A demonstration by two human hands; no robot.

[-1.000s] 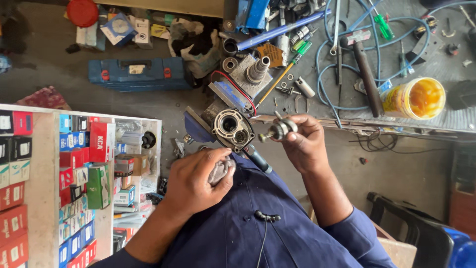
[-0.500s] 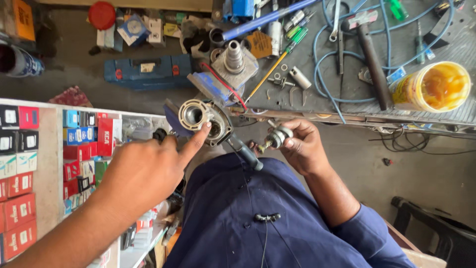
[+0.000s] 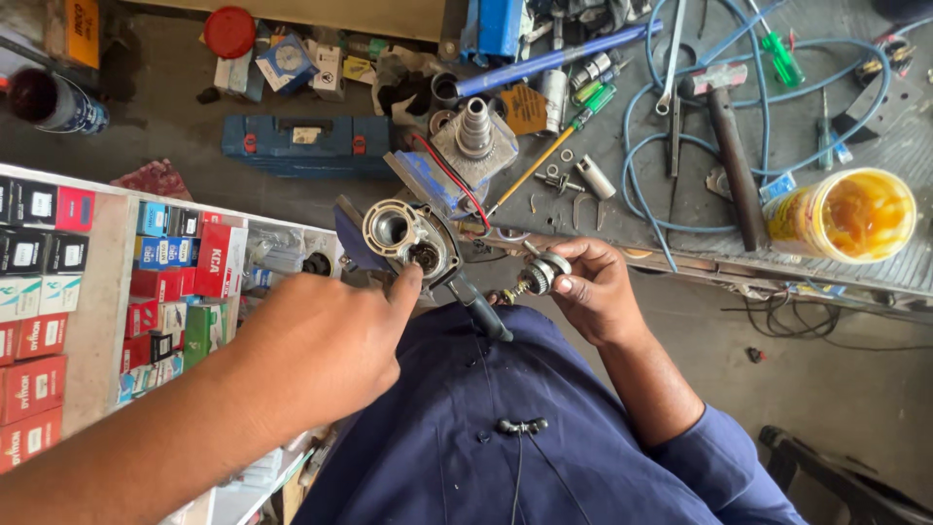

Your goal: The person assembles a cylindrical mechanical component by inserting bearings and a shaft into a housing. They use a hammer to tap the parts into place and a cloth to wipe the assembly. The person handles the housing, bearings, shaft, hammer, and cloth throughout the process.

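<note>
Left hand at the housing, right hand holding the small shaft just beside it

The left hand (image 3: 321, 345) reaches in from the near left with 1 fingertip touching the open round face of the grey power-tool housing (image 3: 403, 236), the other fingers curled loosely and gripping nothing. The housing rests at the workbench edge (image 3: 680, 258), its dark handle (image 3: 481, 311) running down and right toward the body. Just right of it, not touching, the right hand (image 3: 598, 292) is closed around a small geared shaft (image 3: 537, 275), whose long axis points left toward the housing. The left hand is the nearer of the 2.
</note>
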